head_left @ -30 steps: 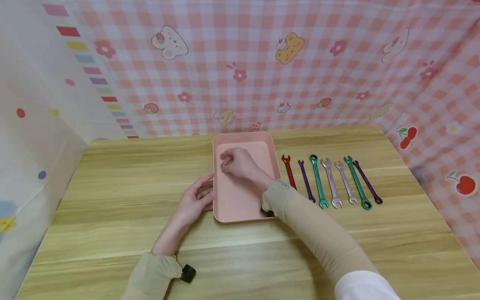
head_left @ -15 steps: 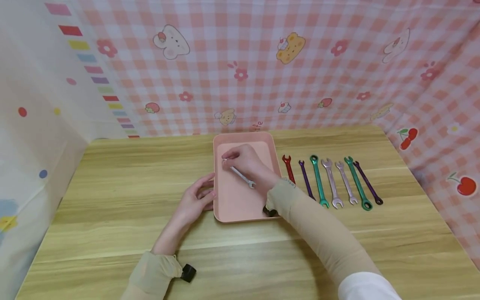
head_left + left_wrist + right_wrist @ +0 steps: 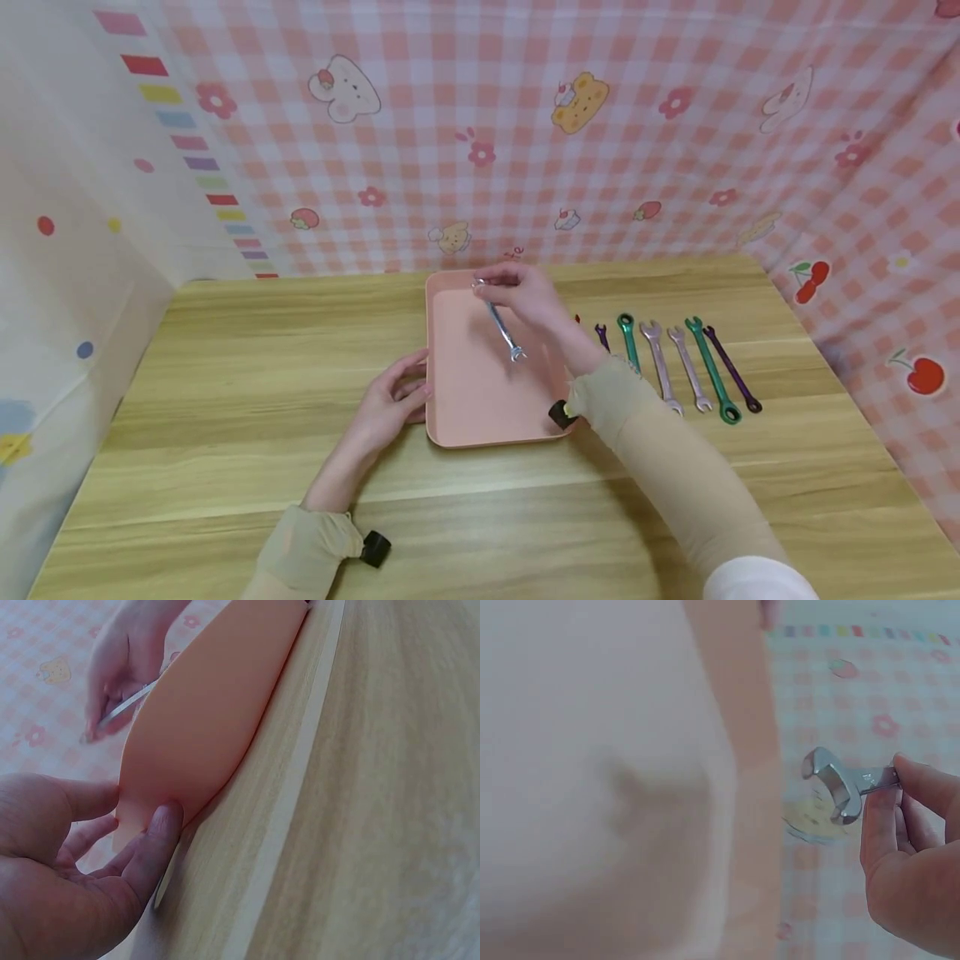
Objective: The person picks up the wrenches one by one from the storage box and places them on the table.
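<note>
Two hands at work | left hand (image 3: 390,400) rests with relaxed fingers against near-left rim of pink tray (image 3: 457,417) | right hand (image 3: 525,296) pinches silver wrench (image 3: 504,330) lifted above the tray's far part | row of coloured wrenches (image 3: 686,367) on table (image 3: 225,375) to the right

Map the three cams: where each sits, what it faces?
Head: above, looking down at the table, tray, wrench row; both forearms show.
Left wrist: low beside the left hand, touching the tray's edge.
Right wrist: behind the right hand, pinching a silver wrench.
Shared: all three show tray and wrench.
</note>
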`<action>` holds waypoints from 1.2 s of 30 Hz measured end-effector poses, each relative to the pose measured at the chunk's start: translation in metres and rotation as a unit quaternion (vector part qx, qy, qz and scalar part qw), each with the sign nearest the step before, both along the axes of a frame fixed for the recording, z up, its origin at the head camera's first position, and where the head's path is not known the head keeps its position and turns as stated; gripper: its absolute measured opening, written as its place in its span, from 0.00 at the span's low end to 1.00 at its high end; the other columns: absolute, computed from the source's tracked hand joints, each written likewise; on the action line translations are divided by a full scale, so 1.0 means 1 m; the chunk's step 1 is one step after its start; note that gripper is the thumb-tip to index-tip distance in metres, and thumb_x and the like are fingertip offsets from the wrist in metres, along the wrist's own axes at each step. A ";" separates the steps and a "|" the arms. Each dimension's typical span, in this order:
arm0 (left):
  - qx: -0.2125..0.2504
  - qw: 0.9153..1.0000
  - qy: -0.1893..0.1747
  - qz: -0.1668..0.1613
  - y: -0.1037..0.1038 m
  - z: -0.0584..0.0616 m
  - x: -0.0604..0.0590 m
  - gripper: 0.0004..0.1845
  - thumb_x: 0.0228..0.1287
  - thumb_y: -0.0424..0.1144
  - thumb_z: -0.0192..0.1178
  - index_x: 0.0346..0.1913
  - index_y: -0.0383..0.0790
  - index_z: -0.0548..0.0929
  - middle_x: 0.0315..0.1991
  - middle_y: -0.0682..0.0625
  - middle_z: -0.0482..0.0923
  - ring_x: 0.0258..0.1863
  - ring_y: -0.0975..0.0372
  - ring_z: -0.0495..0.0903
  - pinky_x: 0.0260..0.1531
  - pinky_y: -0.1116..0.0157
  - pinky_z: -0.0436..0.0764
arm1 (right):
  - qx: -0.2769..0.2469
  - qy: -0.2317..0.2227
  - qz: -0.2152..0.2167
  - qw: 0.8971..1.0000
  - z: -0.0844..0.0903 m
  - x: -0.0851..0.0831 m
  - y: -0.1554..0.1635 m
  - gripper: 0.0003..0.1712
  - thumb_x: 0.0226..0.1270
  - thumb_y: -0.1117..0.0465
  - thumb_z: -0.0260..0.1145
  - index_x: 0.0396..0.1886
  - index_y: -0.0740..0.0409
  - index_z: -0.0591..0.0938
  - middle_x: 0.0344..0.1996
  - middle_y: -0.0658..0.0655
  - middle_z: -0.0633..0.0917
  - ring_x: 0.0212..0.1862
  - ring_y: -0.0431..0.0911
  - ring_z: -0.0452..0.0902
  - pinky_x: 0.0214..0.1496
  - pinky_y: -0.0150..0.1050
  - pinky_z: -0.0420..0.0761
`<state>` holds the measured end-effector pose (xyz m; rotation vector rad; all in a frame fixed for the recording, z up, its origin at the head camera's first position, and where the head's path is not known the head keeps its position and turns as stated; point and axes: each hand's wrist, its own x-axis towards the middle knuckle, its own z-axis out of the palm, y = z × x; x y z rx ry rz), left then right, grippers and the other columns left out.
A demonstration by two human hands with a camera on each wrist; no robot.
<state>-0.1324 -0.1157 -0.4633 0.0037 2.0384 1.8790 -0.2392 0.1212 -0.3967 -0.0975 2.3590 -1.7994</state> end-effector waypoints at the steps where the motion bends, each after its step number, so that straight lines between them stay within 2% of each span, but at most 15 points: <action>1: 0.000 1.000 0.000 0.000 0.000 0.000 0.000 0.32 0.79 0.26 0.52 0.82 0.39 0.62 0.75 0.31 0.66 0.68 0.47 0.77 0.48 0.71 0.91 | -0.012 -0.005 0.002 1.000 0.003 0.001 0.005 0.19 0.71 0.66 0.72 0.59 0.68 0.85 0.44 0.54 0.90 0.41 0.34 0.83 0.47 0.23 0.87; 6: -0.003 1.000 -0.003 -0.001 0.000 -0.001 0.001 0.32 0.79 0.26 0.52 0.82 0.39 0.62 0.75 0.32 0.66 0.67 0.50 0.78 0.47 0.72 0.90 | -0.052 -0.020 -0.013 0.998 0.014 0.007 0.037 0.21 0.72 0.69 0.69 0.62 0.73 0.81 0.36 0.39 0.88 0.40 0.31 0.85 0.49 0.23 0.88; 11: -0.003 1.000 -0.004 -0.003 0.000 -0.002 0.001 0.31 0.79 0.27 0.52 0.82 0.39 0.62 0.75 0.32 0.66 0.67 0.50 0.77 0.46 0.72 0.90 | -0.038 -0.014 -0.039 0.998 0.014 0.015 0.079 0.23 0.74 0.67 0.67 0.63 0.75 0.79 0.30 0.33 0.87 0.39 0.28 0.84 0.48 0.21 0.87; 13: -0.004 1.000 -0.005 -0.003 0.000 -0.002 0.001 0.31 0.79 0.27 0.52 0.82 0.39 0.62 0.75 0.32 0.66 0.68 0.50 0.77 0.46 0.72 0.89 | -0.029 -0.014 -0.048 0.998 0.012 0.019 0.098 0.19 0.74 0.66 0.67 0.60 0.71 0.81 0.31 0.32 0.87 0.40 0.28 0.84 0.48 0.20 0.87; 18: -0.006 1.000 -0.005 -0.002 0.000 -0.002 0.001 0.31 0.80 0.28 0.53 0.82 0.39 0.62 0.76 0.32 0.66 0.68 0.49 0.77 0.46 0.73 0.89 | -0.021 -0.018 -0.068 0.997 0.014 0.031 0.142 0.06 0.74 0.63 0.69 0.47 0.49 0.87 0.33 0.32 0.88 0.40 0.28 0.85 0.48 0.20 0.87; 22: -0.004 1.000 -0.004 -0.001 0.000 -0.001 -0.001 0.32 0.79 0.27 0.53 0.82 0.40 0.62 0.76 0.33 0.66 0.68 0.49 0.77 0.46 0.73 0.90 | -0.050 -0.013 -0.086 0.995 0.012 0.037 0.181 0.10 0.73 0.64 0.71 0.40 0.41 0.90 0.33 0.34 0.90 0.39 0.28 0.86 0.45 0.20 0.87; 26: -0.002 1.000 -0.007 -0.001 0.000 0.000 -0.001 0.32 0.79 0.27 0.53 0.82 0.39 0.61 0.76 0.32 0.66 0.67 0.49 0.77 0.47 0.71 0.91 | -0.074 -0.018 -0.093 0.993 0.009 0.041 0.220 0.13 0.72 0.65 0.71 0.38 0.38 0.91 0.34 0.35 0.91 0.39 0.28 0.87 0.43 0.20 0.88; 28: -0.002 1.000 -0.007 -0.002 0.000 0.000 -0.002 0.32 0.79 0.27 0.53 0.82 0.39 0.61 0.76 0.32 0.66 0.67 0.50 0.77 0.48 0.71 0.91 | -0.055 -0.024 -0.100 0.993 0.007 0.043 0.238 0.13 0.73 0.64 0.71 0.38 0.36 0.90 0.34 0.34 0.91 0.39 0.27 0.86 0.43 0.19 0.87; 31: -0.002 1.000 -0.007 0.001 0.000 0.000 -0.002 0.33 0.79 0.27 0.53 0.82 0.40 0.61 0.76 0.32 0.66 0.67 0.50 0.77 0.48 0.72 0.91 | 0.004 -0.037 -0.110 0.993 0.004 0.045 0.263 0.14 0.74 0.61 0.70 0.36 0.31 0.89 0.33 0.30 0.89 0.39 0.25 0.85 0.43 0.18 0.87; 36: -0.002 1.000 -0.004 0.004 -0.001 0.000 -0.002 0.32 0.79 0.27 0.52 0.82 0.39 0.61 0.76 0.31 0.66 0.68 0.48 0.76 0.48 0.72 0.91 | 0.075 -0.074 -0.109 0.988 -0.002 0.048 0.298 0.16 0.75 0.58 0.69 0.34 0.25 0.87 0.33 0.26 0.87 0.39 0.22 0.84 0.44 0.18 0.86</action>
